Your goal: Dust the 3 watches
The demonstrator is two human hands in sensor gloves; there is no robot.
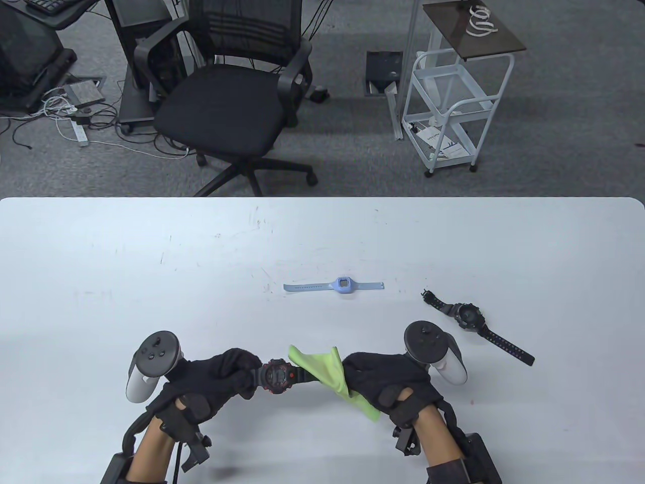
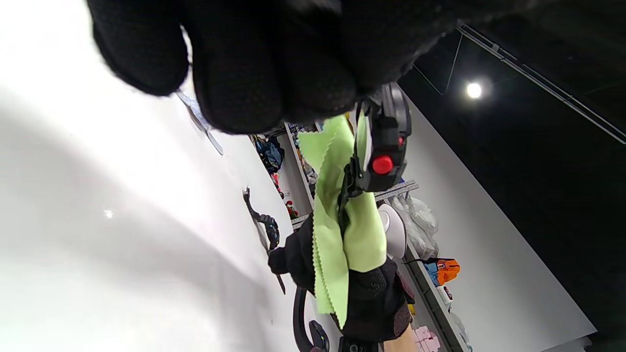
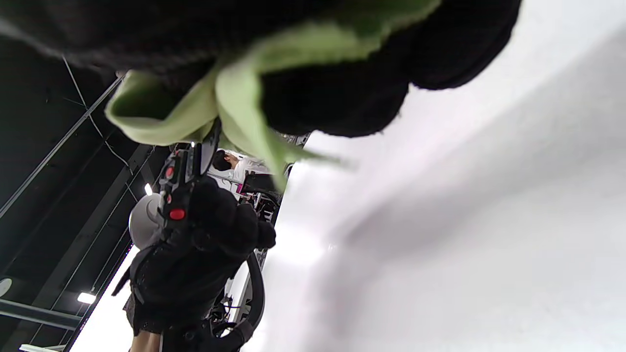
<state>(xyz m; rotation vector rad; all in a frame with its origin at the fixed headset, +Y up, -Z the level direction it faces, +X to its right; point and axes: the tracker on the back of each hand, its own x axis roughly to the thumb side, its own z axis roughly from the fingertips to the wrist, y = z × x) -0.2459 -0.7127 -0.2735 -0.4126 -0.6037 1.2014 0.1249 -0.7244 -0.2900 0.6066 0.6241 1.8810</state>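
Left hand (image 1: 216, 375) grips the red-and-black watch (image 1: 276, 376) above the table (image 1: 101, 282), near the blue watch (image 1: 342, 285); right hand (image 1: 388, 380) pinches the green cloth (image 1: 327, 375) around its strap. Better to slide the cloth slowly and hold the watch steady.

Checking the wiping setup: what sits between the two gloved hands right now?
In the table view, the black-and-red watch and the green cloth span the gap between left hand and right hand.
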